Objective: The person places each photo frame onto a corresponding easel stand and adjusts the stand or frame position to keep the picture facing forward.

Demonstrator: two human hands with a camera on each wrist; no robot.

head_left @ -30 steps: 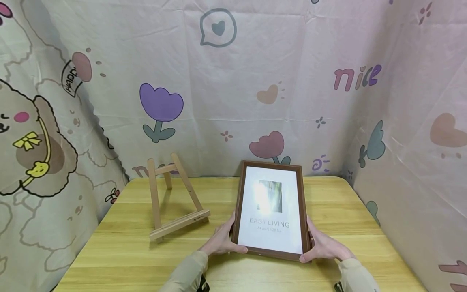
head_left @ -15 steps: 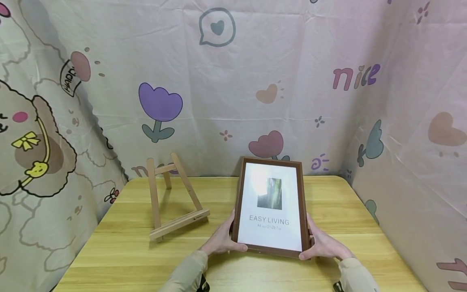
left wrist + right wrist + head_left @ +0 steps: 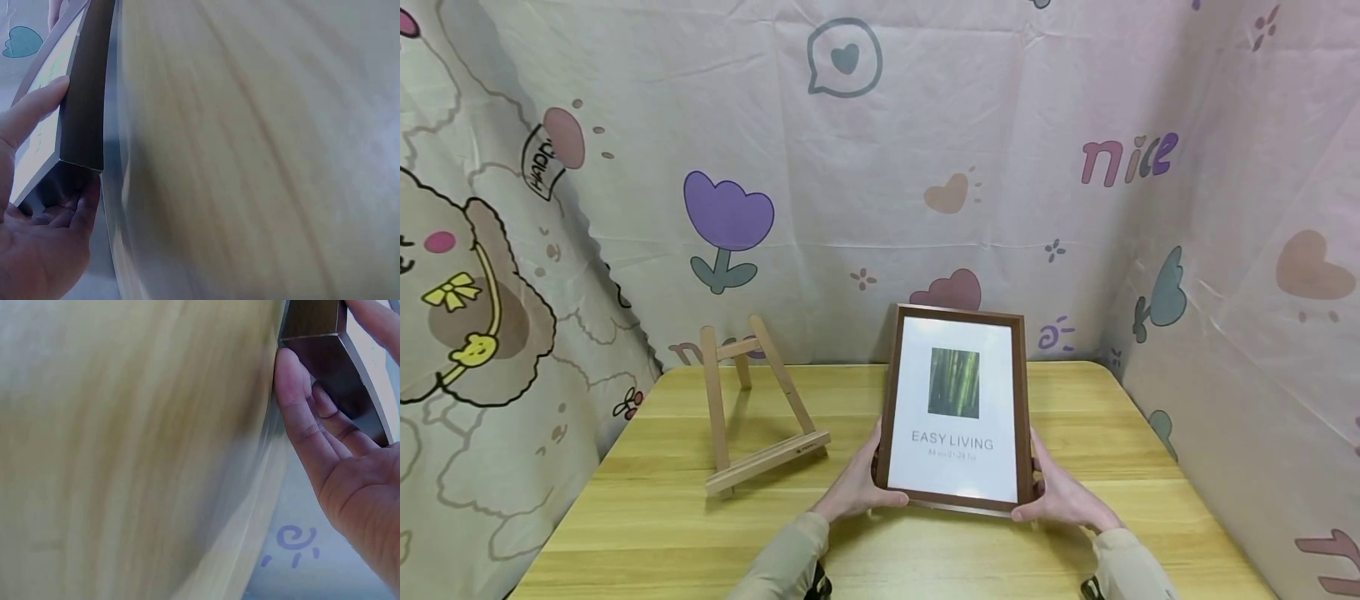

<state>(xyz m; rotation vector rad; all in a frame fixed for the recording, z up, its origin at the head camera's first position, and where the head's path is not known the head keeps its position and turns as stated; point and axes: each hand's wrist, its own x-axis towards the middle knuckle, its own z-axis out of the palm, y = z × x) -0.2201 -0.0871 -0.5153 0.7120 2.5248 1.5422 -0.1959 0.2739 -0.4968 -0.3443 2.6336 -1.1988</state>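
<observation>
A brown picture frame (image 3: 953, 333) with a white sheet reading EASY LIVING and a small green bamboo picture leans back in both hands. My left hand (image 3: 859, 483) grips its lower left corner, thumb on the front and fingers curled behind. On the opposite lower corner, my right hand (image 3: 1060, 493) holds it the same way. Its lower corner shows as a dark frame edge (image 3: 87, 94) in the left wrist view. In the right wrist view, fingers (image 3: 303, 419) curl under the frame's other corner. Left of the frame stands a small wooden easel (image 3: 767, 458) with a ledge.
The light wood table (image 3: 647, 517) carries the easel on its left half. Behind and at both sides hangs a printed cloth (image 3: 850, 167) with flowers, hearts and cartoon figures.
Both hands have tilted the picture frame more upright and raised it slightly. The glare on its front has gone, so the green picture shows clearly. The easel has not moved.
</observation>
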